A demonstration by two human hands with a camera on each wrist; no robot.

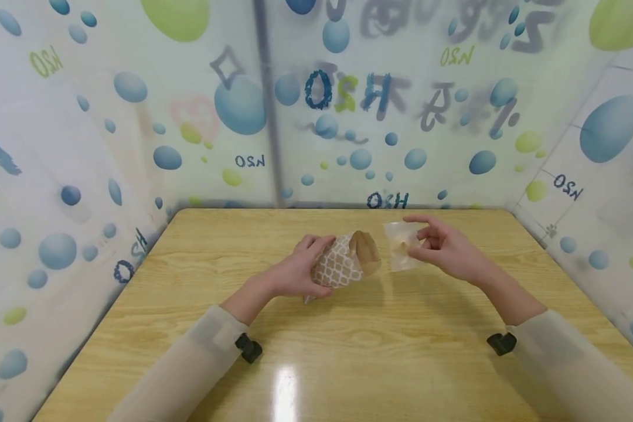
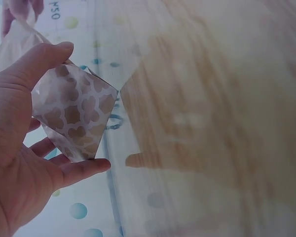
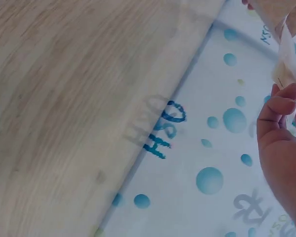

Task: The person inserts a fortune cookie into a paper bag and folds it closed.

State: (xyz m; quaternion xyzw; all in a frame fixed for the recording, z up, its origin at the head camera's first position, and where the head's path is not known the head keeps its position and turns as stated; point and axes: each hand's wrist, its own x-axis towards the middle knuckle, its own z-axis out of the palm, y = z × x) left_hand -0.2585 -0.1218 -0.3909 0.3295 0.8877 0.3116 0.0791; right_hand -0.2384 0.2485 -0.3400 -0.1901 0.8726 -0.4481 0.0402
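Observation:
My left hand [image 1: 297,272] grips a patterned paper bag [image 1: 337,264], brown with a white lattice print. The bag is tilted, its open mouth [image 1: 367,255] facing right. In the left wrist view the thumb lies over one side of the paper bag [image 2: 76,106] and the fingers are on the other side. Just right of the mouth, my right hand [image 1: 451,249] pinches a small translucent packet [image 1: 398,258] by its edge. Something small and pale shows inside it. The right wrist view has the packet [image 3: 287,64] at the fingertips, close to the bag.
A light wood-grain table [image 1: 358,357] lies under both hands. Printed curtains [image 1: 327,152] with bubbles and lettering stand behind it and at both sides. Dark wrist devices [image 1: 249,347] sit at both sleeve cuffs.

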